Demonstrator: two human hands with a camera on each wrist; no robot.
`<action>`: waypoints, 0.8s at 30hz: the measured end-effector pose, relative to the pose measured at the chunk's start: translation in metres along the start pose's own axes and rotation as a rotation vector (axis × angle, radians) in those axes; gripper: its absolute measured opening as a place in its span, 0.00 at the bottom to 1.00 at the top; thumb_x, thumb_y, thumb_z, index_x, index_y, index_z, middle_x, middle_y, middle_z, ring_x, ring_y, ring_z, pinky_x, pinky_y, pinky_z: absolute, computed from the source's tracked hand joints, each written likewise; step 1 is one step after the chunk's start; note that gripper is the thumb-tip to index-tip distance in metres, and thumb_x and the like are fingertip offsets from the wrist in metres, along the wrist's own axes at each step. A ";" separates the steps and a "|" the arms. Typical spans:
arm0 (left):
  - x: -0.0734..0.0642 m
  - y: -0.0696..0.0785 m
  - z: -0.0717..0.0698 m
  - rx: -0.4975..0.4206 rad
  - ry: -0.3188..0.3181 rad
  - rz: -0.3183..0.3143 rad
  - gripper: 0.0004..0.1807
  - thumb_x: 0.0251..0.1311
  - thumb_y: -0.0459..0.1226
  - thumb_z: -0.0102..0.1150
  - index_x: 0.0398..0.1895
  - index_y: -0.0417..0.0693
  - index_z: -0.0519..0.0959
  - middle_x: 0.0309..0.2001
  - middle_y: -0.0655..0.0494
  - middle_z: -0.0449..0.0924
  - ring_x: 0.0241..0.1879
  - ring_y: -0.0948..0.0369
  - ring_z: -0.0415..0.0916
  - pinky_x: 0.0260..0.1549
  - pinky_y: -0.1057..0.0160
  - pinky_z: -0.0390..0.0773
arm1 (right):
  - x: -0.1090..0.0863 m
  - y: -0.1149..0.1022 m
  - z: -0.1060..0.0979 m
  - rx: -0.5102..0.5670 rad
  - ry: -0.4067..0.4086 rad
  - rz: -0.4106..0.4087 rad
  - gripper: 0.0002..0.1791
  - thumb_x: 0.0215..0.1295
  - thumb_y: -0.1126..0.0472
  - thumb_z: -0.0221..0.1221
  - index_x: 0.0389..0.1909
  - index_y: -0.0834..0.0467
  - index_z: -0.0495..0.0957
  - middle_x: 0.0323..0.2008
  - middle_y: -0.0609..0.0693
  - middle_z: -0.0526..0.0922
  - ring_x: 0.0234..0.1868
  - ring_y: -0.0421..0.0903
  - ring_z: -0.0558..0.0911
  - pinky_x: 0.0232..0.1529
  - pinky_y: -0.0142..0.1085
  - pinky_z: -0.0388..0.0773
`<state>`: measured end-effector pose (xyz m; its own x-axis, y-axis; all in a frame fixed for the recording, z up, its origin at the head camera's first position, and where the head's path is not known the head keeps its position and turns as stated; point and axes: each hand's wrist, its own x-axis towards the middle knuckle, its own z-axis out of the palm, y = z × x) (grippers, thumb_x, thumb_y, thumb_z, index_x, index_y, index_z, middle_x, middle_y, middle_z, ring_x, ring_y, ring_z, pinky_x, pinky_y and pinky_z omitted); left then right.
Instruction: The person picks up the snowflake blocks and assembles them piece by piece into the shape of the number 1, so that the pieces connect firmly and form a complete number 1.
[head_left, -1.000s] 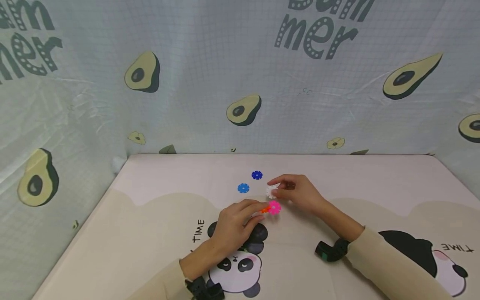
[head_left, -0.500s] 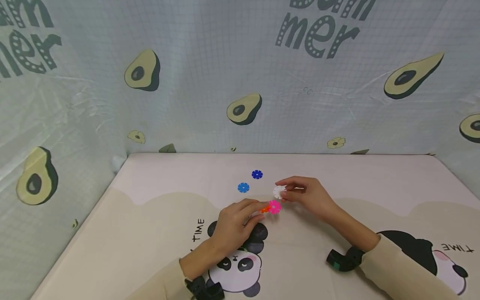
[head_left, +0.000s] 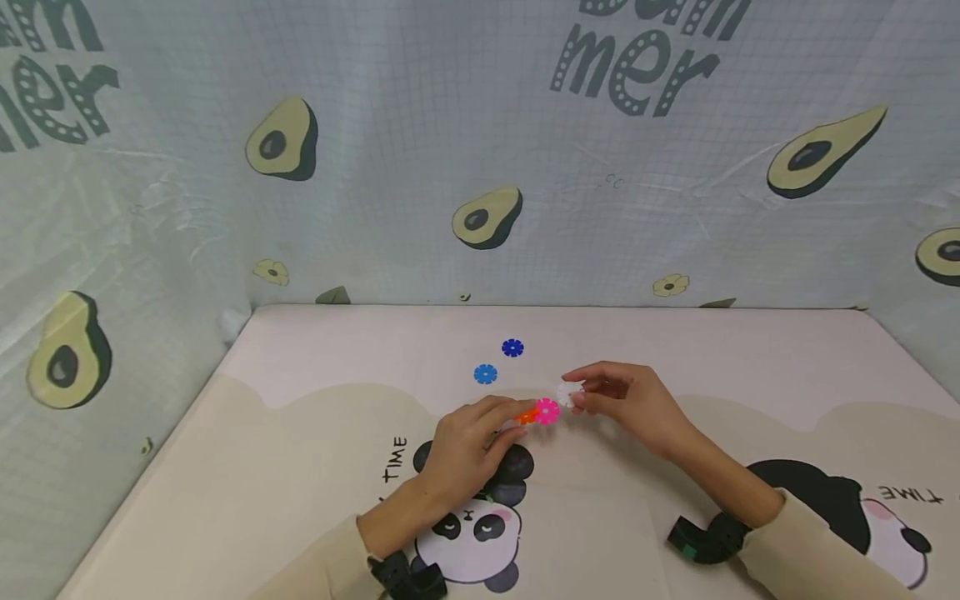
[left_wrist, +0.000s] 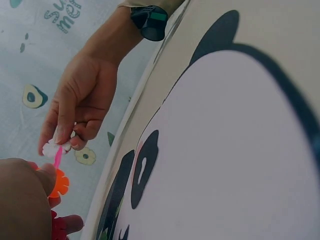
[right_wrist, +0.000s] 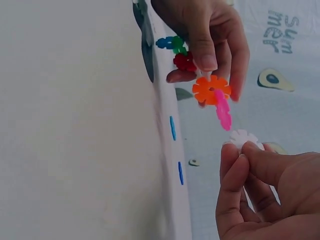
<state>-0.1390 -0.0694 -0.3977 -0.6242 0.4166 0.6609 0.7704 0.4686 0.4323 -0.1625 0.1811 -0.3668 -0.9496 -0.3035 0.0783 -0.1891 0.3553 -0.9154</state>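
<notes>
My left hand [head_left: 468, 446] pinches a chain of interlocked plastic flower discs. In the right wrist view the chain shows a blue disc [right_wrist: 167, 42], a green disc [right_wrist: 178, 46], a red disc [right_wrist: 185, 62], an orange disc [right_wrist: 205, 92] and a pink disc [right_wrist: 224, 112] at its end; fingers hide part of it. My right hand [head_left: 637, 404] pinches a white flower disc [right_wrist: 243, 137] between thumb and fingers. In the right wrist view a small gap separates the white disc from the pink one.
A light blue disc [head_left: 485, 374] and a dark blue disc [head_left: 513, 347] lie on the table beyond my hands. The tablecloth [head_left: 262, 483] carries panda prints. A curtain [head_left: 375, 150] with avocado prints stands behind and at the sides.
My right hand has moved to the right and slightly nearer to me with the white disc, from behind the pink disc to its right. The left hand stays nearly still.
</notes>
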 end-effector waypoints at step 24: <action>-0.001 0.000 0.001 -0.017 -0.014 -0.012 0.19 0.55 0.34 0.68 0.52 0.51 0.82 0.42 0.60 0.82 0.40 0.64 0.80 0.36 0.68 0.78 | -0.009 0.007 0.004 0.035 -0.013 -0.054 0.16 0.58 0.60 0.67 0.48 0.58 0.82 0.30 0.51 0.85 0.35 0.53 0.84 0.36 0.37 0.80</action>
<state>-0.1383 -0.0686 -0.3987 -0.6349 0.4222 0.6470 0.7651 0.4601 0.4505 -0.1538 0.1825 -0.3753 -0.9349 -0.3331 0.1230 -0.2308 0.3070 -0.9233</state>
